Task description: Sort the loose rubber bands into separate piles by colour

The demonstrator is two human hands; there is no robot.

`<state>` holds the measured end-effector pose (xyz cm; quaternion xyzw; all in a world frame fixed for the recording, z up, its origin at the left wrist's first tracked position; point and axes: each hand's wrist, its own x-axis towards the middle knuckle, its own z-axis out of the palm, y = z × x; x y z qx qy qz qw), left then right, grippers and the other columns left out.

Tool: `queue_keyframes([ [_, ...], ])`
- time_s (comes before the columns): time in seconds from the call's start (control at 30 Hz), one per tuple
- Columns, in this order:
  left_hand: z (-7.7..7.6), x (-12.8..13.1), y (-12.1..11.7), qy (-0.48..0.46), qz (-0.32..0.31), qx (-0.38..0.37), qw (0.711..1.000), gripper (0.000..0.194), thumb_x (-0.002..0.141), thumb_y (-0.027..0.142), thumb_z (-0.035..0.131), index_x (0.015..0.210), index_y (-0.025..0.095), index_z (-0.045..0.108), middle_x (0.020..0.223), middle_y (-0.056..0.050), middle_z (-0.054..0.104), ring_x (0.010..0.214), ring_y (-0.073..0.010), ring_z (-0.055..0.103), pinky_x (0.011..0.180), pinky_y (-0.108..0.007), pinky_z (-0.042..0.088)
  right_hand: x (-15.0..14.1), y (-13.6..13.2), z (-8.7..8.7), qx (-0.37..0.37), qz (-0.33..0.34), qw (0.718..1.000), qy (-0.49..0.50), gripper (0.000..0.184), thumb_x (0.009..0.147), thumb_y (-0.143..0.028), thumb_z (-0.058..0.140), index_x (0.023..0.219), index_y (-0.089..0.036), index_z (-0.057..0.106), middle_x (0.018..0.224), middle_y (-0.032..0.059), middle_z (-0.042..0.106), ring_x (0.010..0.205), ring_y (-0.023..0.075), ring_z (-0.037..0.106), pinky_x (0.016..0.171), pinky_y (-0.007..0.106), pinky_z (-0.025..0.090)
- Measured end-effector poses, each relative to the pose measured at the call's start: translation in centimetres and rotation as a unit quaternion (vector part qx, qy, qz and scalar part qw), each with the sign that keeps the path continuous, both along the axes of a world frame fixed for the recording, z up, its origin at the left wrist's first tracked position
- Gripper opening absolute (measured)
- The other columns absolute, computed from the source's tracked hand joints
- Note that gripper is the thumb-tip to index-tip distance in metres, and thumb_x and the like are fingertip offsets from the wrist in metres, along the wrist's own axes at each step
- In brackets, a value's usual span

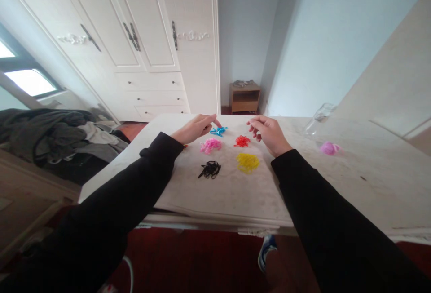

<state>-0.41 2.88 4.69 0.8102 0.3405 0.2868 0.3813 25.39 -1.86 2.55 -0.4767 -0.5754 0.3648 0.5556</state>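
My left hand (199, 127) is over the far side of the table, its index finger stretched out to a small pile of blue rubber bands (219, 131). The other fingers of that hand are bent. My right hand (266, 132) hovers beyond and right of a red rubber band pile (242, 140), fingers loosely curled and apart, with nothing visible in them. Between my arms also lie piles of pink rubber bands (211, 145), black rubber bands (210, 169) and yellow rubber bands (248, 162). A bit of orange-red shows beside my left wrist, mostly hidden.
On the right part of the white table (336, 185) are a clear jar lying tilted (320, 118) and a purple bundle (330, 148). Dark clothes (60, 140) are heaped at the left. Behind stand a white wardrobe (151, 91) and a small wooden cabinet (245, 97).
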Motion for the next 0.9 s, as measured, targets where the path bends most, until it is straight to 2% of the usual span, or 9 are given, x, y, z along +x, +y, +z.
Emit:
queue_keyframes([
  [0.13, -0.6, 1.6, -1.4, -0.067, -0.059, -0.146, 0.985, 0.065, 0.101, 0.068, 0.019, 0.12, 0.018, 0.056, 0.053, 0.008, 0.027, 0.043, -0.0114, 0.017, 0.043, -0.024, 0.014, -0.4, -0.5, 0.1, 0.046, 0.045, 0.995, -0.081, 0.026, 0.077, -0.042, 0.074, 0.074, -0.016, 0.069, 0.063, 0.0006, 0.063, 0.054, 0.0103, 0.05, 0.049, 0.025, 0.037],
  [0.2, -0.8, 2.5, -2.2, -0.082, -0.091, -0.2, 0.972, 0.071, 0.098, 0.073, 0.011, 0.123, 0.019, 0.051, 0.053, 0.009, 0.027, 0.042, -0.0114, 0.015, 0.041, -0.023, 0.013, -0.9, -0.9, 0.2, 0.073, 0.079, 0.984, -0.143, 0.028, 0.077, -0.044, 0.076, 0.073, -0.016, 0.071, 0.065, 0.0018, 0.065, 0.059, 0.0116, 0.052, 0.055, 0.026, 0.039],
  [0.3, -0.9, 3.5, -3.2, -0.089, -0.119, -0.243, 0.958, 0.074, 0.095, 0.076, 0.006, 0.12, 0.02, 0.048, 0.052, 0.009, 0.027, 0.041, -0.0111, 0.014, 0.04, -0.022, 0.013, -1.7, -1.4, 0.1, 0.095, 0.118, 0.969, -0.194, 0.029, 0.079, -0.045, 0.076, 0.08, -0.016, 0.076, 0.07, 0.0027, 0.067, 0.061, 0.0116, 0.051, 0.059, 0.028, 0.04],
  [0.5, -1.0, 4.0, -3.9, -0.082, -0.133, -0.254, 0.955, 0.067, 0.093, 0.081, 0.016, 0.106, 0.024, 0.049, 0.057, 0.007, 0.034, 0.041, -0.0103, 0.019, 0.039, -0.024, 0.013, -2.7, -1.5, -0.2, 0.131, 0.158, 0.959, -0.197, 0.022, 0.08, -0.037, 0.076, 0.095, -0.02, 0.08, 0.078, 0.0014, 0.066, 0.061, 0.01, 0.048, 0.059, 0.028, 0.039],
  [0.67, -1.5, 3.8, -3.5, -0.069, -0.159, -0.259, 0.95, 0.065, 0.092, 0.082, 0.018, 0.094, 0.024, 0.049, 0.058, 0.006, 0.031, 0.042, -0.0098, 0.016, 0.04, -0.026, 0.011, -2.8, -1.5, 0.0, 0.131, 0.154, 0.96, -0.193, 0.014, 0.081, -0.034, 0.075, 0.081, -0.02, 0.078, 0.076, 0.0009, 0.064, 0.062, 0.0101, 0.048, 0.059, 0.028, 0.039],
  [0.77, -1.6, 3.8, -3.5, -0.08, -0.146, -0.264, 0.95, 0.057, 0.095, 0.076, 0.026, 0.093, 0.024, 0.048, 0.056, 0.007, 0.03, 0.042, -0.0096, 0.015, 0.04, -0.025, 0.01, -2.6, -1.6, 0.1, 0.109, 0.138, 0.969, -0.173, 0.019, 0.081, -0.038, 0.076, 0.079, -0.019, 0.076, 0.073, 0.0009, 0.064, 0.063, 0.0109, 0.051, 0.059, 0.028, 0.039],
  [0.9, -1.5, 3.7, -3.6, -0.109, -0.1, -0.242, 0.959, 0.039, 0.1, 0.057, 0.042, 0.088, 0.021, 0.052, 0.055, 0.008, 0.029, 0.042, -0.0084, 0.018, 0.04, -0.023, 0.011, -2.1, -1.4, 0.0, 0.06, 0.128, 0.985, -0.103, 0.03, 0.077, -0.048, 0.079, 0.083, -0.019, 0.074, 0.072, 0.0011, 0.065, 0.062, 0.0124, 0.055, 0.057, 0.028, 0.044],
])
